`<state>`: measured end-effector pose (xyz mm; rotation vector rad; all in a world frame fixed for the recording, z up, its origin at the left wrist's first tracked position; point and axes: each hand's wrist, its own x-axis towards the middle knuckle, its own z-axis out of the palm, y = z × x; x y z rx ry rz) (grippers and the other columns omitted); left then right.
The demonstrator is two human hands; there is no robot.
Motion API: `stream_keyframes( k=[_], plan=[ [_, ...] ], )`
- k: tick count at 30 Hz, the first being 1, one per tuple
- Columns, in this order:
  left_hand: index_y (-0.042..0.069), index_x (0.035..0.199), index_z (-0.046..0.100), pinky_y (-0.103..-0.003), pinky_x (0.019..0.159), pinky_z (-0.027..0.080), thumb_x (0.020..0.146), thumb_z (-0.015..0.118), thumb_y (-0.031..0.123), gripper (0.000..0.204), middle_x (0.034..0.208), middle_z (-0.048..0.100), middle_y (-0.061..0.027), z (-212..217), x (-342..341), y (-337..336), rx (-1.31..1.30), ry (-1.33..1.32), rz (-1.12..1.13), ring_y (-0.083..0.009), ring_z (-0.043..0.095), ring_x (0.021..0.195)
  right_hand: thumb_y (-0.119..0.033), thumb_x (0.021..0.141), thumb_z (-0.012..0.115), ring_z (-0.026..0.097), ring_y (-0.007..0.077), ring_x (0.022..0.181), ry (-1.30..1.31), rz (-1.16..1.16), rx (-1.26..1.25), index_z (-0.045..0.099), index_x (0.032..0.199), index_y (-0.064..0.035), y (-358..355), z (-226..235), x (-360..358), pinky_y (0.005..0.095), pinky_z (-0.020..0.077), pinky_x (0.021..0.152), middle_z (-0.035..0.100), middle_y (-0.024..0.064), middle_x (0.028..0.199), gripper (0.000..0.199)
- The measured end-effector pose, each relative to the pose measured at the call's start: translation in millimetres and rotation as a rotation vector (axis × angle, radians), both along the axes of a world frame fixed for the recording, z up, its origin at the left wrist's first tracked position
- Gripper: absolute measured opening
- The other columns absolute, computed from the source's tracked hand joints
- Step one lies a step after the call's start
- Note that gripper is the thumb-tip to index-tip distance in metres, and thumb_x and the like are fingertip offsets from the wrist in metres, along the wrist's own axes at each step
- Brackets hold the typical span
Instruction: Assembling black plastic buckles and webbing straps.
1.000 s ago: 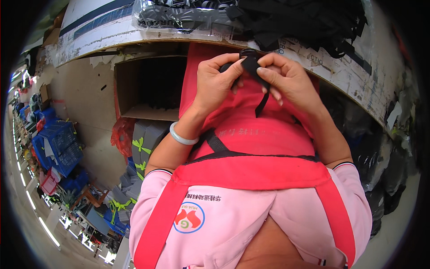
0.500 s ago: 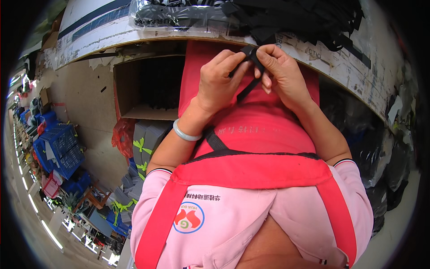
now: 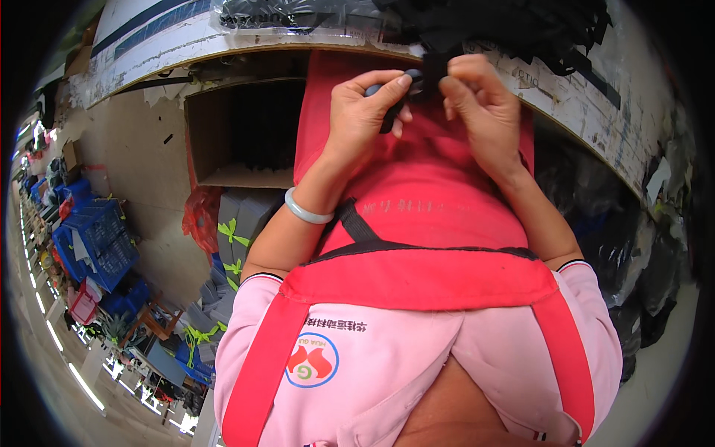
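Above the red apron (image 3: 417, 201), my two hands are close together at the table edge. My left hand (image 3: 361, 112) is closed around a small dark object with rounded blue-grey parts (image 3: 372, 90); its kind is hard to make out. My right hand (image 3: 485, 104) is slightly blurred, its fingers curled in at the edge of a black strap (image 3: 438, 73). The strap lies between the two hands, and its far end merges with the black material behind. My fingers cover part of both things.
Black straps (image 3: 514, 30) are heaped on the worktable (image 3: 164, 48), beside clear plastic bags (image 3: 298, 22). Below stands an open cardboard box (image 3: 238, 179) with dark contents. Grey bundles with green ties (image 3: 233, 232) and a red bag (image 3: 201, 220) are at the left; blue crates (image 3: 104, 246) stand farther off.
My hands have moved apart and slightly toward the table. The strap's loose end no longer hangs over the apron. A blue-grey part now shows in my left hand.
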<state>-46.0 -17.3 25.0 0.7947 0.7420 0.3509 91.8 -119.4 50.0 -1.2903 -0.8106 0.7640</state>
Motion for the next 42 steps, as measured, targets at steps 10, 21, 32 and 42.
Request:
stream_keyframes(
  k=[10,21,32,42],
  plan=[
    [-0.003,0.101,0.067,-0.02,0.043,0.046,0.09,0.065,0.007,0.016,0.085,0.065,-0.0048,3.1,0.4,-4.0,0.381,-0.015,0.111,-0.0077,0.057,0.057,-0.023,0.09,0.066,0.039,-0.0004,0.054,0.174,0.275,-0.588,0.064,0.081,-0.005,-8.8,11.6,13.7,0.0182,0.0287,0.047,0.052,-0.0076,0.066,0.02],
    [0.001,0.097,0.07,-0.018,0.049,0.047,0.082,0.067,-0.006,0.017,0.095,0.059,-0.0039,-3.2,-3.0,-9.4,0.549,-0.095,0.093,-0.0076,0.058,0.069,-0.022,0.095,0.06,0.056,0.0051,0.058,0.283,0.166,-0.367,0.063,0.092,-0.0021,-5.9,-7.8,1.2,0.0192,0.0486,0.052,0.059,0.0004,0.075,0.02],
    [0.004,0.095,0.071,-0.022,0.059,0.047,0.076,0.069,-0.009,0.023,0.088,0.061,-0.005,-6.8,-13.5,-7.3,0.851,-0.137,-0.022,-0.0105,0.059,0.071,-0.025,0.09,0.067,0.057,0.0045,0.064,0.35,0.394,-0.502,0.065,0.097,-0.0036,-3.3,0.0,29.9,0.0177,0.0478,0.055,0.061,-0.0007,0.08,0.022],
    [0.006,0.094,0.072,-0.023,0.062,0.048,0.077,0.069,-0.008,0.023,0.088,0.059,-0.0043,4.4,-21.8,-10.7,0.884,-0.116,-0.103,-0.0121,0.059,0.076,-0.011,0.087,0.069,0.055,0.004,0.076,0.322,0.371,-0.427,0.061,0.095,-0.0048,-6.3,-10.2,30.2,0.0189,0.0456,0.07,0.059,-0.002,0.089,0.013]
  ],
)
